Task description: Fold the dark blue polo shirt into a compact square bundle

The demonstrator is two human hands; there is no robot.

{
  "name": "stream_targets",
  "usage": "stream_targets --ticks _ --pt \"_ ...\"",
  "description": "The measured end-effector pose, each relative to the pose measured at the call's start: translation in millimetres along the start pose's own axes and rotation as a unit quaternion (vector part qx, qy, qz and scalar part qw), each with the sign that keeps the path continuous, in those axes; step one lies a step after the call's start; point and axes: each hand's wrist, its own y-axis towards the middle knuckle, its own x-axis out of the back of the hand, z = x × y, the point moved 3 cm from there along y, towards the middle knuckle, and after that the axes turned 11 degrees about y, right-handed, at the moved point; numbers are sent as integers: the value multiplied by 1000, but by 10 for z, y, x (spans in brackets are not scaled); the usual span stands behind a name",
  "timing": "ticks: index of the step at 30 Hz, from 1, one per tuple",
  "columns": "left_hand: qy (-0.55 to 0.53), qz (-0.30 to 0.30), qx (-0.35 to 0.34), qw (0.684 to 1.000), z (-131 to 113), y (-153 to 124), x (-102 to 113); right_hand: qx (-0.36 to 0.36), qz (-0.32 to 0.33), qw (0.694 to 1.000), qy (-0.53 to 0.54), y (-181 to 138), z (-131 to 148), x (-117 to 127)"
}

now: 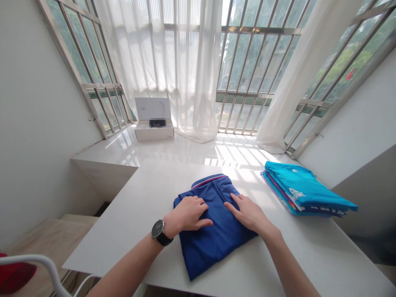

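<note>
A dark blue polo shirt (213, 239), folded into a rectangle, lies on the white table (148, 198) in front of me. My left hand (188, 212), with a black watch on its wrist, rests on the shirt's left half, fingers bent and knuckles pressing into the cloth. My right hand (249, 212) lies flat on the right half, fingers stretched toward the collar. Neither hand holds anything. The collar, with a red and white stripe, points away from me.
A stack of folded shirts (305, 189), turquoise on top, sits at the table's right. A white open box (154, 119) stands on the glossy window ledge beyond. Sheer curtains and barred windows fill the back. A white chair rail (40, 262) and something red are at lower left.
</note>
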Motion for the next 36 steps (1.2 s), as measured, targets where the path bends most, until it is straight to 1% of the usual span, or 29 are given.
stream_targets --ticks 2,5,7,9,10,11,13,15,16,18,22,26,28,30,33,36 --pt "-6 4 -22 1000 -47 -4 -8 25 4 1000 -14 101 4 -115" --pt "-23 9 -80 996 -150 -18 -49 86 -1 995 -46 219 -13 -288" --pt "-41 2 -121 992 -235 -32 -85 129 -22 990 -58 257 -50 -343" --pt "-58 -10 -143 988 -301 -43 -122 151 -65 985 -59 261 -120 -320" --pt "-66 -12 -146 987 -318 -45 -142 144 -97 983 -61 252 -170 -280" --pt "-72 -9 -144 987 -324 -44 -162 121 -132 982 -64 237 -229 -230" --pt "-81 5 -131 988 -304 -27 -198 52 -185 980 -60 196 -357 -136" --pt "-85 17 -115 990 -260 5 -226 -8 -201 979 -29 165 -462 -95" --pt "-85 20 -105 991 -235 26 -240 -20 -201 979 -5 163 -494 -98" --pt "-80 22 -83 993 -196 66 -270 1 -203 978 41 194 -517 -136" --pt "-67 20 -62 996 -202 98 -324 104 -209 968 94 349 -515 -244" --pt "-62 -26 -59 996 -264 67 -266 146 -221 956 123 415 -526 -240" --pt "-69 -39 -76 994 -290 44 -214 157 -244 950 113 362 -492 -184" --pt "-82 -25 -104 991 -305 22 -175 166 -259 946 104 280 -437 -124" --pt "-108 1 -136 985 -293 -5 -134 178 -257 944 106 179 -349 -64" --pt "-125 10 -144 982 -255 -19 -108 189 -255 942 105 142 -283 -33"
